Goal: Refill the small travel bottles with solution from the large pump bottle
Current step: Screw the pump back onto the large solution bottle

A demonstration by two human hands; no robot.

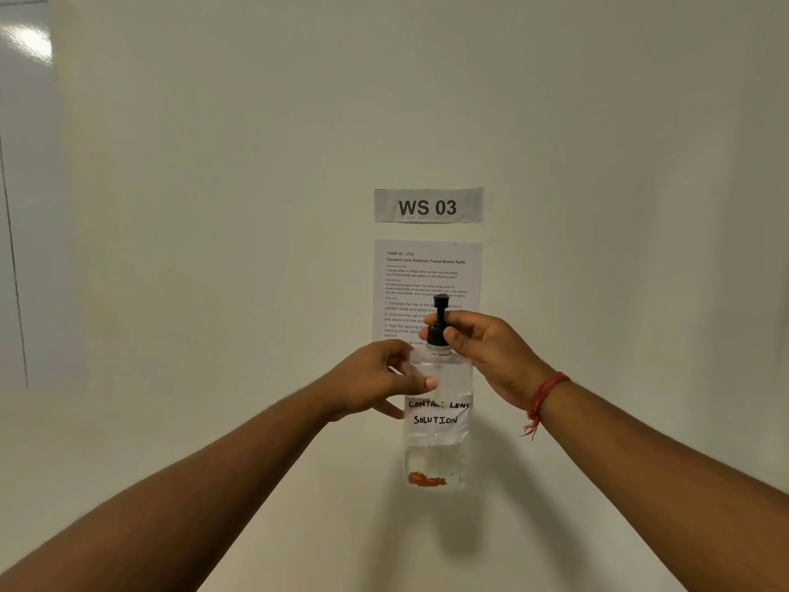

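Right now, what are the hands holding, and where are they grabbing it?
Both hold the pump bottle. The left hand grips its clear body near the shoulder; the right hand pinches the black pump collar at the top.

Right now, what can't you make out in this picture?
- Head view: travel bottles, none in frame.
- Instruction sheet: small print blurred; lower lines hidden by the pump bottle and right hand.
- Bottle's shoulder: covered by the left hand.
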